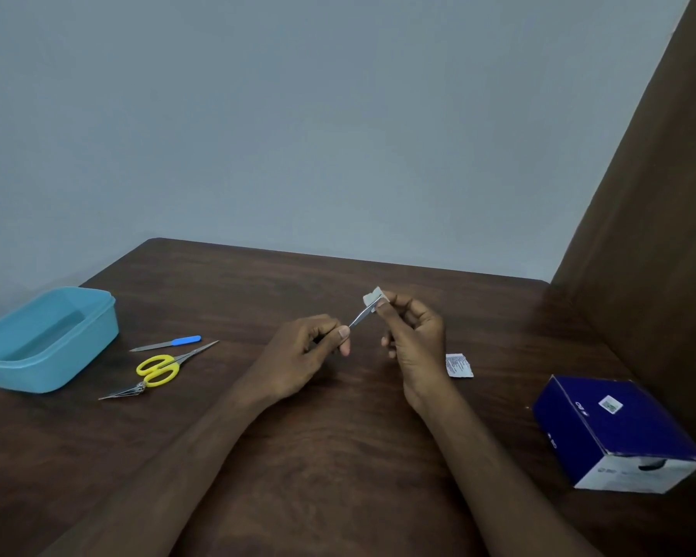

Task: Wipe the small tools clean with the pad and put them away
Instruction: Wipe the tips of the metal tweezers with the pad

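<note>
Partly hidden, tweezers (361,315) pinched by left hand (304,357); right hand (412,337) pinches pad (372,297).

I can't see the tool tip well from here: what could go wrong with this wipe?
1. The left hand pinches the thin metal tool only at its end, so it may slip or twist.
2. The small pad barely covers the tip; the right hand fingers could get poked.

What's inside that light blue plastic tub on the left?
The light blue plastic tub shows only bare blue floor inside; its near wall hides the closest strip of that floor.
</note>
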The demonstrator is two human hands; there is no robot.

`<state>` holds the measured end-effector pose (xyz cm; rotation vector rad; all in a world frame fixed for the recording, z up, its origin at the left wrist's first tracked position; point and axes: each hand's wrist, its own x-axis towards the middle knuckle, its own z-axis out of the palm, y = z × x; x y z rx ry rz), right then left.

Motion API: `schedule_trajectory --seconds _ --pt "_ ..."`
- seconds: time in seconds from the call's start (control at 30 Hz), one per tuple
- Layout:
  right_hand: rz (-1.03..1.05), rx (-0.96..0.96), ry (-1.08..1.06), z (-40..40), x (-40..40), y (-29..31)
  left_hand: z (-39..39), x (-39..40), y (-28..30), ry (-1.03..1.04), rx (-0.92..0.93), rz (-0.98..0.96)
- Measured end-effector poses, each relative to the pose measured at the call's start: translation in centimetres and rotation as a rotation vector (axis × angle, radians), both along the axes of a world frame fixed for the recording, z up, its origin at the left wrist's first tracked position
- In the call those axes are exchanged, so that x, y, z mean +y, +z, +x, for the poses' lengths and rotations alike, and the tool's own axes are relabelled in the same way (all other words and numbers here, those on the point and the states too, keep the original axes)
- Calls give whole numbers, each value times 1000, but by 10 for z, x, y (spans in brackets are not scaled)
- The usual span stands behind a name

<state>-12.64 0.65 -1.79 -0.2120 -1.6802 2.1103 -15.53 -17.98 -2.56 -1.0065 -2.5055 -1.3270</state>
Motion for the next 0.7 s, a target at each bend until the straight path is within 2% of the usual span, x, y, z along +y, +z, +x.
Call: schedule_trajectory --seconds 0.17,0.33,0.7 --pt "-115 52 -117 1 7 5 -3 0 -3 26 9 21" --pt "-34 27 -6 3 1 3 -1 1 -1 23 16 12" --pt "83 -49 54 -3 4 -5 -7 0 -7 24 63 -63"
